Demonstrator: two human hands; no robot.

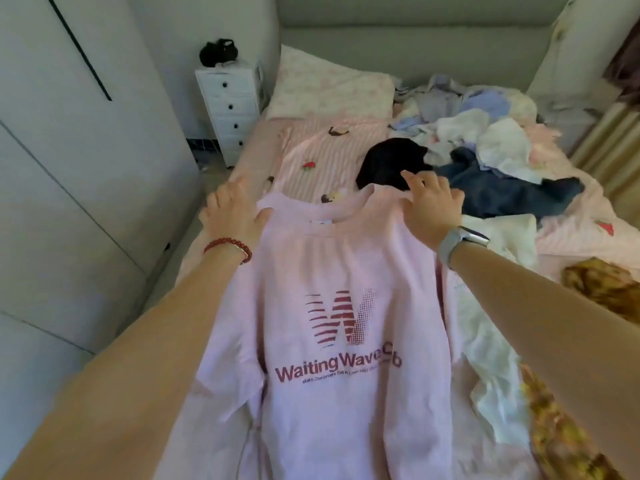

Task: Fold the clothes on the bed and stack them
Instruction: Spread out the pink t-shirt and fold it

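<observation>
Pale pink cotton T-shirt, printed "Waiting Wave" under a dark red W logo, lies spread front-up along the near half of the bed, collar toward the headboard. Left sleeve is folded inward over the body; a crease runs down that side.

Left hand: at the shirt's left shoulder, thumb on the fabric, fingers extended past the edge and apparently under it. The person grips the shoulder between thumb and fingers. Red bead bracelet on that wrist.

Right hand: at the right shoulder beside the collar, fingers curled onto the fabric, pinching it. Grey watch on that wrist.

Beyond the collar: black garment, touching or just beside the right fingertips. Dark blue garment to its right. Farther back right, a loose pile of white and light blue clothes, unfolded. White garment lies rumpled beside the shirt's right edge.

Bed surface: pink striped sheet with small fruit prints. Pillow at the head. White drawer unit stands left of the bed, dark object on top.
</observation>
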